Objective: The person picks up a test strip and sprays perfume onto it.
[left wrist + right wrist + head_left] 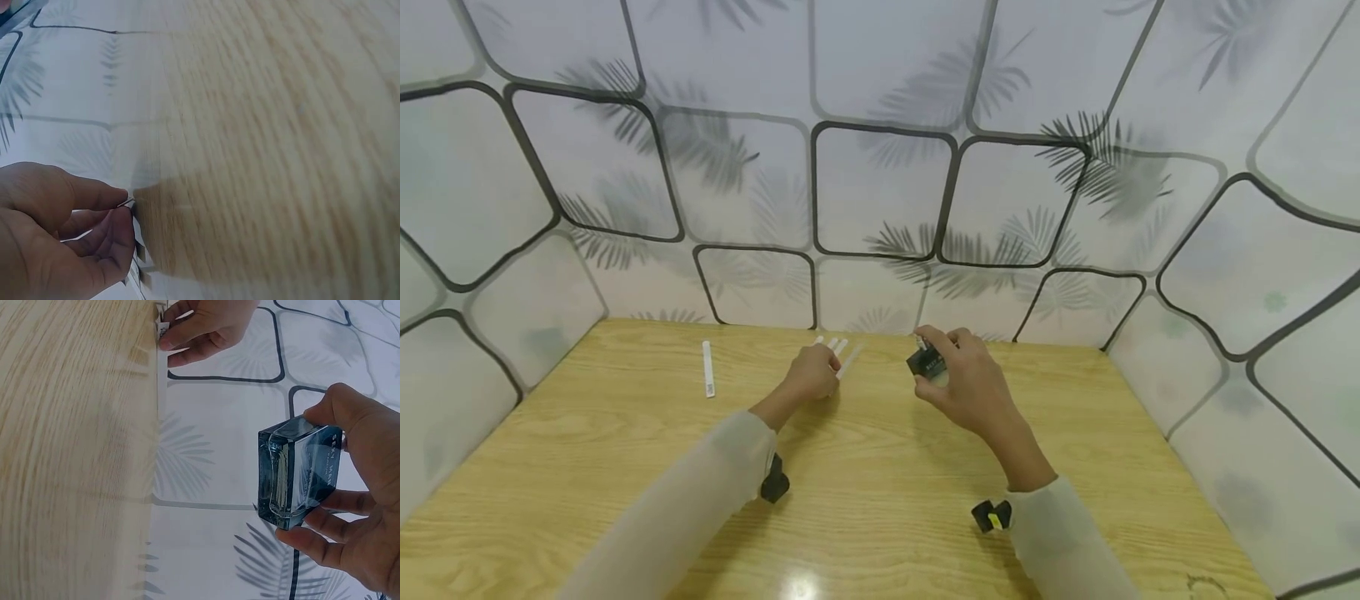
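Note:
My right hand (972, 383) grips a dark blue-grey glass perfume bottle (927, 362) above the table, thumb on one side and fingers on the other. In the right wrist view the bottle (297, 475) is tilted, with pale lettering on one face. Near the table's back edge, my left hand (811, 373) pinches a thin white perfume test strip (850, 360) between thumb and fingers; only its edge shows in the left wrist view. Several more white strips (832, 342) lie just beyond these fingers, partly hidden by them.
A single white strip (708, 369) with small print at its near end lies on the wooden table (865, 500), left of my left hand. A pale curtain (880, 192) with dark outlines and leaf prints rises behind the table and along both sides.

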`<act>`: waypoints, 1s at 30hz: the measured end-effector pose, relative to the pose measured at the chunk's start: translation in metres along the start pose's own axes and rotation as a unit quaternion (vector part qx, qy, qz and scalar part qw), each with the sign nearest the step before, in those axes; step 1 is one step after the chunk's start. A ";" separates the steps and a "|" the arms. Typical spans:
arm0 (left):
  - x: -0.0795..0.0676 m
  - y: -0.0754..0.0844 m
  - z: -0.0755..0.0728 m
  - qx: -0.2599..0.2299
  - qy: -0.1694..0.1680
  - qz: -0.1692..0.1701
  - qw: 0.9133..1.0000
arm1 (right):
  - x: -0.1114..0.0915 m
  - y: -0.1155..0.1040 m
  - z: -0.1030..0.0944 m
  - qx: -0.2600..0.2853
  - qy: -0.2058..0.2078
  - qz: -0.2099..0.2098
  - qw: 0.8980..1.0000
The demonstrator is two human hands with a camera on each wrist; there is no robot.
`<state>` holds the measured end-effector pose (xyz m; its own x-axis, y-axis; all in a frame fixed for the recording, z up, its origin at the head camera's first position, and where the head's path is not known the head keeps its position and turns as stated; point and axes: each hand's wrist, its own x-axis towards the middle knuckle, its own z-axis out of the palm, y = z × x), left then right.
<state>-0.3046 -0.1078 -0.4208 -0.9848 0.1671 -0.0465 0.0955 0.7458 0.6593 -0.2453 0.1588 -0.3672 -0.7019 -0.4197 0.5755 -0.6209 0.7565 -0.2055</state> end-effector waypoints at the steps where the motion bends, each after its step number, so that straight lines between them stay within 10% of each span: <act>1: 0.000 0.001 0.000 0.001 0.001 -0.001 1.000 | 0.000 0.000 0.000 0.000 -0.002 0.000 1.000; 15: -0.002 0.006 -0.010 0.058 0.020 0.003 0.998 | 0.002 0.001 -0.002 0.002 0.004 -0.012 1.000; 30: -0.020 -0.029 -0.040 0.037 0.004 0.074 0.997 | 0.001 0.000 -0.002 -0.001 -0.001 -0.011 1.000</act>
<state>-0.2938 -0.1588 -0.4094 -0.9604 0.2738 0.0521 0.2491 0.7591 0.6015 -0.2450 0.1594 -0.3654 -0.6887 -0.4371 0.5784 -0.6354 0.7481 -0.1913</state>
